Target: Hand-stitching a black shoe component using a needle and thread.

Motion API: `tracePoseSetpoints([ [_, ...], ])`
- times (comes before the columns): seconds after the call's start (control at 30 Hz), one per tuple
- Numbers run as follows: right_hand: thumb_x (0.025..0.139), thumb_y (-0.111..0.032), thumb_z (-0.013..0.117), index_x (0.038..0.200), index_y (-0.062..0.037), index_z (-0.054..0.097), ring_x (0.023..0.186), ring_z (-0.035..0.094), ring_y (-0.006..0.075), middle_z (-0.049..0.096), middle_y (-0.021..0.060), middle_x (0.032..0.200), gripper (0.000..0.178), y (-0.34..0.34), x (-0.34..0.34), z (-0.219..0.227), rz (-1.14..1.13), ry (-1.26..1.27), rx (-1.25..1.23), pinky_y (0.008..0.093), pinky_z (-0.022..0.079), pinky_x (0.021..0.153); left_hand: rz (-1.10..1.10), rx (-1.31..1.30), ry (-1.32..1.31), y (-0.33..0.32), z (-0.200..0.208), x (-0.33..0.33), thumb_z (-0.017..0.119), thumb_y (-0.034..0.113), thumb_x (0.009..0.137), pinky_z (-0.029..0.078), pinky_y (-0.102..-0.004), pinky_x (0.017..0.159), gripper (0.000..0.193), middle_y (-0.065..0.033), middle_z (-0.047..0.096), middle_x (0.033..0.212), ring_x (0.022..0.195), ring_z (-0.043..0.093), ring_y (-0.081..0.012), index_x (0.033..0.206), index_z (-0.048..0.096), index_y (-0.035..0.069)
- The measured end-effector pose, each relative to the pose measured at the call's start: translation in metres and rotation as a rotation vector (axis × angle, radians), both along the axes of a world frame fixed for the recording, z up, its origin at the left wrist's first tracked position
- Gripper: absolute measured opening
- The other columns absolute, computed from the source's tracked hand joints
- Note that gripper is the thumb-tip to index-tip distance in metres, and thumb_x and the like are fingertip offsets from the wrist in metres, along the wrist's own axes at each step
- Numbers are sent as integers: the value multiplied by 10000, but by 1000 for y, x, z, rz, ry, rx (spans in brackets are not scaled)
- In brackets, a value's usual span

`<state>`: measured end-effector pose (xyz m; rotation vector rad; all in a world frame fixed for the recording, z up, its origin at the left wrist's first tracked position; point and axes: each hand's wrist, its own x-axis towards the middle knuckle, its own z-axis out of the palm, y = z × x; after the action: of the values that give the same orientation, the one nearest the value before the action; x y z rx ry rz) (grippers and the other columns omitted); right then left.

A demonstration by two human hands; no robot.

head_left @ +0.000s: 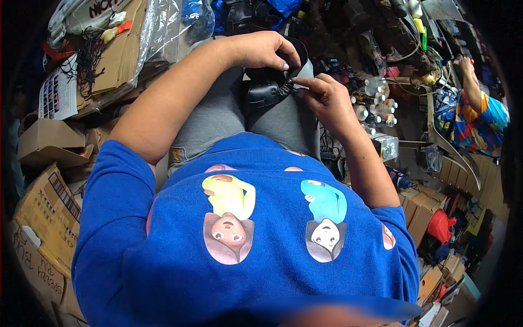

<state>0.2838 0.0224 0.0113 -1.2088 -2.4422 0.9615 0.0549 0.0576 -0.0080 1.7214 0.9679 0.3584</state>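
A black lace-up shoe [263, 94] rests on my grey-trousered lap, its toe pointing to the lower left. Its dark lace [285, 86] crosses the front opening in several rows. My left hand [267, 52] reaches over from above, fingers bent and closed on the shoe's upper part near the ankle opening. At the right side of the lacing is my right hand [330, 102], its thumb and index finger brought together at the lace. The lace end between those fingertips is too thin to make out clearly.
Cardboard [117, 57] and a clear plastic bag [166, 35] lie at the far left, with boxes [52, 143] nearer. Several small bottles [381, 103] stand to the right. Beyond them sits another person [479, 117] in a colourful shirt. More black shoes [248, 16] lie ahead.
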Motion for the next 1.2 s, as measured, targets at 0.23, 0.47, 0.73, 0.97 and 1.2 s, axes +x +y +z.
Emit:
tracePoseSetpoints([
  [0.23,830,-63,614,1055,-147,698,917,545,136,533,26,895,254,29,13,-16,26,58,-303,264,428,802,-69,78,15,2,1,-3,659,66,776,448,-315,888,342,-78,578,1061,992,557,-189,1116,626,90],
  [0.47,858,-55,587,1066,-61,677,998,536,130,574,23,1007,227,47,18,-27,69,222,-621,260,408,893,-84,28,-5,8,-4,-1,673,33,753,458,-314,864,372,-76,587,1044,975,565,-177,1119,618,74],
  [0.73,778,-87,708,972,-74,699,813,575,107,594,18,870,195,28,0,-32,-23,277,-353,245,458,742,20,212,78,-1,-2,3,664,13,737,448,-316,883,350,-93,561,1042,1019,552,-222,1080,617,64],
  [0.97,749,-45,691,944,-127,713,692,566,180,529,49,749,213,10,-2,-17,-47,166,-67,300,455,633,338,587,154,-36,5,-25,540,-67,763,431,-334,889,361,-139,514,1050,1014,527,-299,1081,628,80],
  [1.2,741,-50,630,1121,-161,647,797,549,256,541,71,804,396,-25,-8,-12,19,-42,274,380,386,803,450,635,181,-82,-2,-17,655,43,739,462,-375,703,167,-82,560,770,760,592,-268,892,693,96],
])
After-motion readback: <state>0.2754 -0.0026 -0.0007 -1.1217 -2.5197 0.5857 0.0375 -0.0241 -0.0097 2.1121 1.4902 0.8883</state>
